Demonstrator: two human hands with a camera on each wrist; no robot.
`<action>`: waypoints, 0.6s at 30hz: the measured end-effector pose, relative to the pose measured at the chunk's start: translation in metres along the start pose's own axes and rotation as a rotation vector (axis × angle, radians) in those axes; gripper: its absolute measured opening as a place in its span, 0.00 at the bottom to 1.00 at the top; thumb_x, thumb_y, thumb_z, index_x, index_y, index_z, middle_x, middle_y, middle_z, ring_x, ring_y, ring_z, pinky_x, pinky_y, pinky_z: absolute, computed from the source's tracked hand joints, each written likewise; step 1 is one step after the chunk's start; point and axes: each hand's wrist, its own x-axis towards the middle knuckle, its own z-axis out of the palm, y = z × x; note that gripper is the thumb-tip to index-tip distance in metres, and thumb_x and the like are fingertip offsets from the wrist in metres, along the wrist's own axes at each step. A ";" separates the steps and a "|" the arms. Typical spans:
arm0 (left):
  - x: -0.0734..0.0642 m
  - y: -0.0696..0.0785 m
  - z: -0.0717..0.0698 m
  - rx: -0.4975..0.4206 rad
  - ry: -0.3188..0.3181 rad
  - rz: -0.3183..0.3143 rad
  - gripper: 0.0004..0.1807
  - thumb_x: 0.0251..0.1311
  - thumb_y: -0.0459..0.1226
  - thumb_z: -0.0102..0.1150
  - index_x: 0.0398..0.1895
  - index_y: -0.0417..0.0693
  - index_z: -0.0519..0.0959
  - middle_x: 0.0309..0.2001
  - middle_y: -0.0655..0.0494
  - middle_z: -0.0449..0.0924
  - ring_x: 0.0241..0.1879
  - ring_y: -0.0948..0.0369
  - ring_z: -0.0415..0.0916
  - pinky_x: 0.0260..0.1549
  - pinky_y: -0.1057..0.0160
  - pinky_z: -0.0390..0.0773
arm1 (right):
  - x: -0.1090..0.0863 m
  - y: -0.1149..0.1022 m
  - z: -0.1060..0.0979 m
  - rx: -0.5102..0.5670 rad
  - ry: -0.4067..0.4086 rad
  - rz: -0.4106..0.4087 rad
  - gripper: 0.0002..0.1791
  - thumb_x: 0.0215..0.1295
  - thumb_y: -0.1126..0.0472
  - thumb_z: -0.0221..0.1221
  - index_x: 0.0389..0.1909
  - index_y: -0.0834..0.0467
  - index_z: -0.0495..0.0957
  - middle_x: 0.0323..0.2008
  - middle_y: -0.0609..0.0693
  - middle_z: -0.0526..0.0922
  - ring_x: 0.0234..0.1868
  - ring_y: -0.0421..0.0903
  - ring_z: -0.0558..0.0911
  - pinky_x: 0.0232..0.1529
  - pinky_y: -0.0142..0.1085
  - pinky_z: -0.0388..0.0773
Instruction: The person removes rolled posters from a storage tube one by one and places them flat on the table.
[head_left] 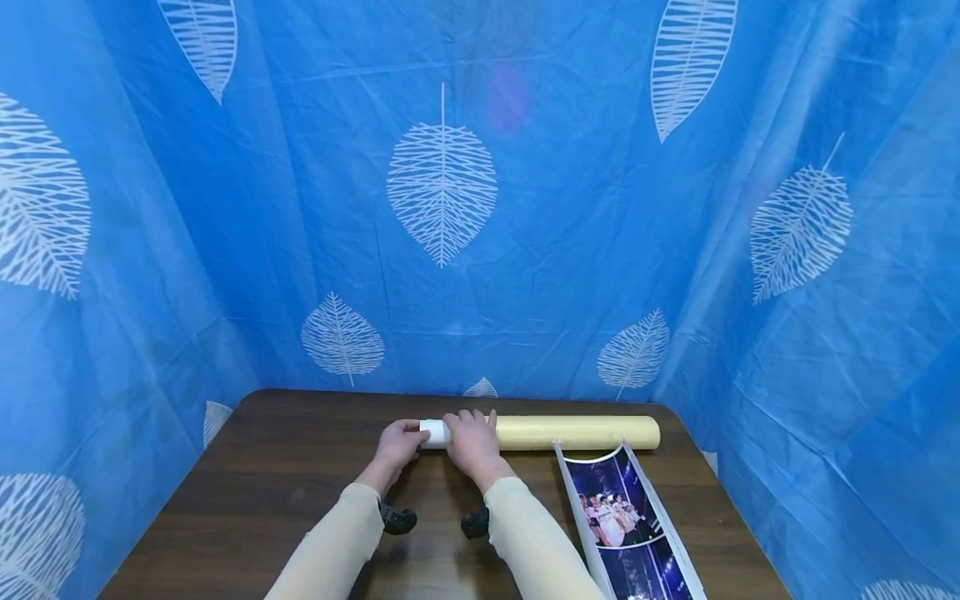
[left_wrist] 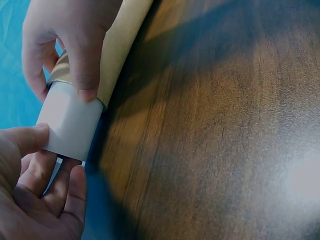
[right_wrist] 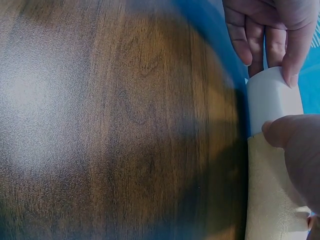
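Note:
A long pale-yellow tube (head_left: 577,432) lies crosswise near the table's far edge. From its left end sticks out a short length of white rolled sheet (left_wrist: 72,120). My left hand (head_left: 396,447) pinches the outer rim of the white roll, thumb on top and fingers at its open end. My right hand (head_left: 472,442) grips the tube's left end from above, its thumb touching the white roll where it meets the tube mouth (right_wrist: 257,135). How far the roll reaches inside the tube is hidden.
A printed photo sheet (head_left: 618,508) with upcurled long sides lies on the right of the brown wooden table (head_left: 300,492), its far end by the tube. Blue cloth with white leaf prints (head_left: 562,250) hangs behind and on both sides.

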 end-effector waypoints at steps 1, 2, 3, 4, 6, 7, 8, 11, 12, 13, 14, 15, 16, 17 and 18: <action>0.000 0.000 0.000 0.001 -0.002 0.001 0.24 0.70 0.35 0.62 0.64 0.29 0.72 0.62 0.32 0.73 0.55 0.41 0.76 0.54 0.45 0.81 | 0.000 0.000 0.000 0.000 -0.001 0.001 0.23 0.65 0.54 0.69 0.61 0.49 0.79 0.57 0.53 0.82 0.63 0.59 0.76 0.68 0.69 0.59; 0.000 0.001 0.000 0.003 -0.003 0.001 0.24 0.70 0.34 0.61 0.64 0.29 0.72 0.62 0.32 0.73 0.55 0.41 0.76 0.54 0.45 0.81 | 0.000 0.001 0.000 -0.002 0.000 0.001 0.24 0.65 0.54 0.70 0.61 0.49 0.79 0.57 0.53 0.82 0.63 0.59 0.76 0.67 0.69 0.59; 0.001 0.001 0.000 0.003 -0.003 0.000 0.24 0.70 0.34 0.61 0.64 0.29 0.72 0.62 0.32 0.73 0.54 0.42 0.76 0.53 0.46 0.81 | 0.000 0.001 0.000 -0.003 0.001 0.002 0.24 0.64 0.54 0.70 0.61 0.49 0.79 0.57 0.52 0.82 0.63 0.59 0.76 0.68 0.69 0.59; 0.001 0.001 -0.001 0.005 -0.003 0.000 0.24 0.70 0.34 0.61 0.64 0.30 0.72 0.62 0.32 0.72 0.54 0.42 0.76 0.53 0.46 0.81 | 0.000 0.001 0.000 -0.006 0.000 0.002 0.24 0.64 0.54 0.70 0.61 0.48 0.79 0.57 0.52 0.82 0.63 0.59 0.76 0.68 0.69 0.59; 0.001 0.001 -0.002 0.018 -0.001 0.006 0.24 0.70 0.34 0.61 0.64 0.29 0.72 0.62 0.31 0.72 0.53 0.42 0.76 0.52 0.47 0.82 | 0.000 0.001 0.001 -0.002 0.000 0.005 0.25 0.64 0.54 0.70 0.61 0.48 0.79 0.58 0.53 0.81 0.63 0.59 0.76 0.68 0.69 0.59; 0.000 0.001 -0.002 0.023 0.002 0.006 0.23 0.70 0.34 0.61 0.64 0.30 0.72 0.62 0.31 0.72 0.53 0.42 0.76 0.51 0.48 0.82 | 0.000 0.001 0.002 -0.002 0.004 0.006 0.25 0.64 0.54 0.70 0.61 0.49 0.79 0.58 0.53 0.81 0.63 0.60 0.76 0.68 0.69 0.59; 0.000 0.001 -0.003 0.027 0.004 0.006 0.23 0.70 0.34 0.61 0.64 0.30 0.72 0.62 0.31 0.72 0.52 0.42 0.76 0.51 0.48 0.82 | 0.001 0.001 0.002 -0.001 0.006 0.009 0.25 0.64 0.54 0.70 0.62 0.49 0.79 0.58 0.53 0.81 0.63 0.60 0.76 0.68 0.69 0.59; 0.000 0.000 -0.006 0.041 0.007 0.004 0.23 0.70 0.33 0.61 0.64 0.30 0.72 0.62 0.31 0.72 0.53 0.42 0.75 0.52 0.47 0.82 | 0.001 0.001 0.004 0.004 0.013 0.013 0.25 0.63 0.54 0.70 0.61 0.49 0.79 0.58 0.53 0.81 0.63 0.60 0.76 0.68 0.69 0.59; 0.000 0.000 -0.007 0.042 0.006 0.002 0.23 0.70 0.33 0.61 0.64 0.30 0.72 0.62 0.31 0.71 0.53 0.42 0.75 0.52 0.47 0.82 | 0.001 0.001 0.004 0.005 0.014 0.014 0.25 0.63 0.55 0.70 0.61 0.49 0.79 0.58 0.53 0.81 0.63 0.60 0.76 0.68 0.69 0.59; 0.000 0.000 -0.008 0.041 0.005 -0.002 0.24 0.70 0.33 0.60 0.65 0.30 0.72 0.63 0.30 0.71 0.53 0.42 0.75 0.52 0.47 0.82 | 0.001 0.001 0.004 0.007 0.014 0.014 0.25 0.63 0.55 0.70 0.61 0.49 0.79 0.58 0.53 0.81 0.63 0.60 0.76 0.68 0.69 0.59; 0.000 0.000 -0.008 0.042 0.004 -0.003 0.24 0.71 0.33 0.60 0.65 0.30 0.71 0.63 0.30 0.71 0.53 0.42 0.75 0.52 0.47 0.82 | 0.001 0.001 0.004 0.007 0.012 0.015 0.25 0.63 0.55 0.70 0.61 0.49 0.79 0.58 0.53 0.81 0.63 0.60 0.76 0.68 0.69 0.59; 0.000 0.000 -0.009 0.043 0.006 -0.004 0.24 0.71 0.33 0.60 0.65 0.30 0.72 0.63 0.30 0.71 0.53 0.42 0.75 0.52 0.47 0.82 | 0.000 0.001 0.004 0.006 0.011 0.014 0.25 0.63 0.55 0.70 0.61 0.49 0.79 0.58 0.53 0.81 0.63 0.60 0.76 0.68 0.69 0.59; 0.000 0.000 -0.009 0.043 0.008 -0.005 0.24 0.71 0.34 0.60 0.65 0.30 0.72 0.63 0.30 0.71 0.53 0.42 0.75 0.52 0.48 0.82 | 0.000 0.001 0.004 0.006 0.012 0.012 0.25 0.63 0.55 0.70 0.61 0.49 0.79 0.57 0.53 0.81 0.63 0.60 0.76 0.68 0.69 0.59; 0.000 0.000 -0.009 0.042 0.011 -0.003 0.24 0.71 0.34 0.60 0.65 0.30 0.72 0.63 0.31 0.72 0.53 0.43 0.76 0.51 0.48 0.83 | 0.000 0.001 0.003 0.006 0.011 0.011 0.25 0.63 0.55 0.70 0.61 0.49 0.79 0.57 0.53 0.81 0.63 0.60 0.76 0.68 0.69 0.59; 0.001 0.000 -0.009 0.040 0.015 -0.002 0.24 0.71 0.34 0.60 0.65 0.30 0.72 0.63 0.31 0.72 0.52 0.43 0.76 0.50 0.49 0.83 | 0.000 0.002 0.003 0.005 0.012 0.009 0.25 0.63 0.55 0.70 0.61 0.49 0.79 0.57 0.53 0.81 0.63 0.60 0.76 0.68 0.69 0.59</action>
